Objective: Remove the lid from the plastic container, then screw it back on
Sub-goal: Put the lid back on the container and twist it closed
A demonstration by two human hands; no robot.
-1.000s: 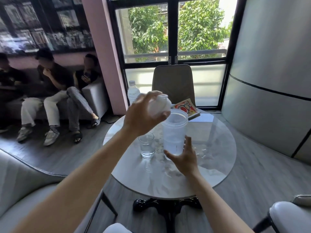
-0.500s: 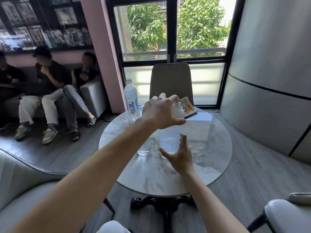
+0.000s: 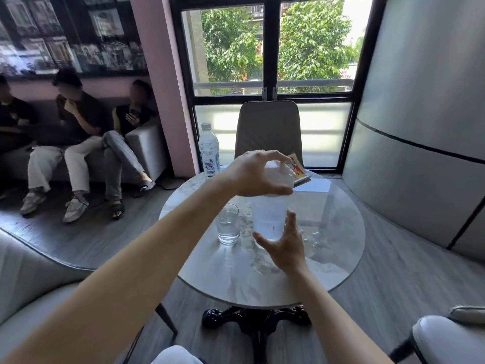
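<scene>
Since one second ago, the white round plastic lid has come down from the air, where the left hand held it above and to the left of the open mouth, and it now sits on top of the tall translucent plastic container.

Nearest to the camera, the right hand is at the lower part of the container, on its near side. Its thumb and fingers are spread wide around the wall; whether they press the wall or only stand just beside it, I cannot tell. The container stands upright on the round grey marble-pattern table, near its middle, with some water in the bottom part. Just left of the container is a small clear drinking glass, apart from it.

Above the container, the left hand is closed over the lid, fingers curled around its rim from above, so it holds the lid.

I judge the removing is done and the screwing back is in hand. The next move calls for a steady right hand on the container and a level turn of the lid, so the thread catches.

Beyond the container, a clear water bottle with a label stands at the far left edge, and a colourful printed booklet lies at the far edge.
</scene>
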